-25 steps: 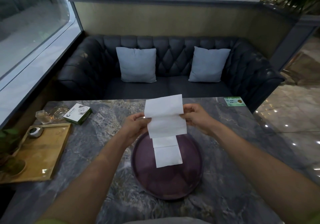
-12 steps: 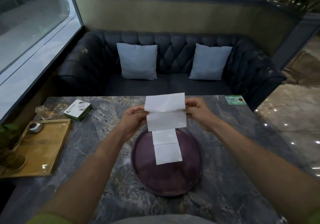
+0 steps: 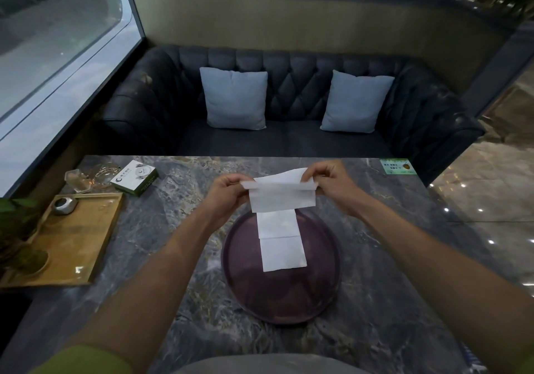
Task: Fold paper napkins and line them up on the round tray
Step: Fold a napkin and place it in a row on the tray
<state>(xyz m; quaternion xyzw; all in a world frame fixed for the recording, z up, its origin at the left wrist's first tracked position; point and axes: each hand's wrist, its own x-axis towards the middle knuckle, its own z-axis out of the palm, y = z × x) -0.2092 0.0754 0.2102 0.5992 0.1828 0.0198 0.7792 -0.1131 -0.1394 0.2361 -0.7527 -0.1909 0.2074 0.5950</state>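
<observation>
Both hands hold a white paper napkin (image 3: 281, 198) in the air above the far rim of the round purple tray (image 3: 277, 295). My left hand (image 3: 228, 195) pinches its left end and my right hand (image 3: 332, 184) pinches its right end. The napkin's top half is bent over along a crease between my hands. Two folded white napkins lie in a row on the tray, the far one (image 3: 277, 223) partly hidden under the held napkin and the near one (image 3: 283, 253) touching it.
On the marble table (image 3: 161, 243), a wooden tray (image 3: 72, 243) with a small metal pot (image 3: 64, 204) sits at the left, with glassware (image 3: 89, 177), a green-and-white box (image 3: 135, 177) and a plant (image 3: 17, 229). A green card (image 3: 398, 166) lies at the far right. A dark sofa (image 3: 289, 142) stands behind.
The upper half of the held napkin has come down toward me, folding along the crease. My hands have risen slightly and moved a little farther from me.
</observation>
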